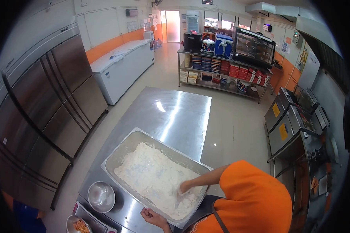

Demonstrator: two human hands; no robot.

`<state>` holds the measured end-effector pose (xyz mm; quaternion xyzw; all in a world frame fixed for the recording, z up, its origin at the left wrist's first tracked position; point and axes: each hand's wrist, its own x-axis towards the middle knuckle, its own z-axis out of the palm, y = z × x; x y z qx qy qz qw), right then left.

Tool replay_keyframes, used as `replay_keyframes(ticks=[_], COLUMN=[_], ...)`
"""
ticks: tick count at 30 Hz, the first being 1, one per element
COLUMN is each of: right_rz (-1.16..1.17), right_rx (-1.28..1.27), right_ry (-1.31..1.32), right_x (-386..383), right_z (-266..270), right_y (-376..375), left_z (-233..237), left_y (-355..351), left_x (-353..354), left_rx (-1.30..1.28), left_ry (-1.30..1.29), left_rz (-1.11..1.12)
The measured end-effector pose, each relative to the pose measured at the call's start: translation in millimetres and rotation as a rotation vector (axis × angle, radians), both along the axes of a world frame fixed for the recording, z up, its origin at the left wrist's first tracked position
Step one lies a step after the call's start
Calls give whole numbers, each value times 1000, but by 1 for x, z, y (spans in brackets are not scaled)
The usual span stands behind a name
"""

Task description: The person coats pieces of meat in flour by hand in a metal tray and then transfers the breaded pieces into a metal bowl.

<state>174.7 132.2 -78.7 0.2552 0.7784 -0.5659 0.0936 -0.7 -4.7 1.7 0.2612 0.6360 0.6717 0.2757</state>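
Observation:
A large rectangular metal tray [134, 136] holds a wide layer of pale, flour-like powder [151, 171], lumpy in places. My right hand [185, 188] reaches down into the powder near the tray's right end; its fingers are whitish and partly buried, so their grip is hidden. Beside the tray's near edge is my left hand [154, 218], fingers curled in, with nothing showing in them. An orange sleeve [241, 178] covers my right upper arm.
The tray rests on a steel table [182, 112]. An empty metal bowl [101, 197] stands left of it, near a bowl of orange-brown pieces [80, 226] by a scale [93, 217]. Steel fridges [46, 108] line the left, fryers [286, 120] the right; a loaded shelf [221, 73] stands ahead.

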Motion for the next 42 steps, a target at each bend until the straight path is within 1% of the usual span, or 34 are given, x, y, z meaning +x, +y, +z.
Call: replay_keyframes(ticks=[3,5,7,9,10,11,13,14,15,16,17,20,22,23,24,25,26,27,29,30,31,32,33,34,35,36,38,40,42], right_rz=[-33,-87,-125,-130,-125,-130,39,23,97,177,176,35,-55,13,26,105,185,203,371,503,392,283,204,112,62,13,-46,-116,-258], right_rx=[67,181,342,529,619,621,652,655,553,448,445,572,651,717,710,611,511,499,364,269,384,494,586,414,221,37,-184,-275,-300], right_ry=[112,198,286,365,394,397,282,284,330,374,373,230,138,225,234,191,141,135,87,57,303,21,-281,-305,-309,-339,-357,-254,-86], right_x=[-29,-40,-45,-43,-41,-42,-39,-38,-37,-39,-45,-62,-68,-68,-66,-63,-55,-42,-8,11,36,35,35,41,42,34,15,-6,-25], right_z=[-35,-42,-27,16,33,33,31,48,78,96,97,84,60,-18,-35,-44,-50,-55,-64,-70,-75,-10,62,71,75,78,68,42,27], right_y=[-30,-40,-41,-33,-26,-21,-7,-2,2,4,6,13,9,-1,-11,-20,-25,-21,-1,7,25,33,40,50,42,28,4,-16,-33], left_z=[-1,4,10,13,14,15,14,12,9,5,1,0,4,8,12,7,4,3,7,4,8,10,6,-8,4,5,7,3,14], left_y=[-2,1,-1,-3,-1,-1,-2,0,1,0,0,1,0,-1,-3,-1,1,3,-2,-3,0,2,0,0,0,1,5,2,1], left_x=[-2,-5,-6,-5,-3,-2,1,1,1,0,-3,-1,3,1,-1,0,0,1,1,1,3,1,1,1,-2,-1,-4,-7,-2], left_rx=[-22,5,29,-62,-57,-42,-30,-11,7,5,-2,8,22,-18,-60,22,15,22,51,27,27,-26,-45,33,-70,-20,-33,-35,-42], left_ry=[52,67,76,114,117,108,106,114,119,123,123,96,79,66,52,55,49,58,91,5,-5,47,26,-12,79,-43,-100,-135,-100], left_rz=[-1,10,37,21,26,31,17,23,31,26,13,3,12,-14,-33,-7,11,7,-23,-25,25,33,21,33,44,60,59,80,49])
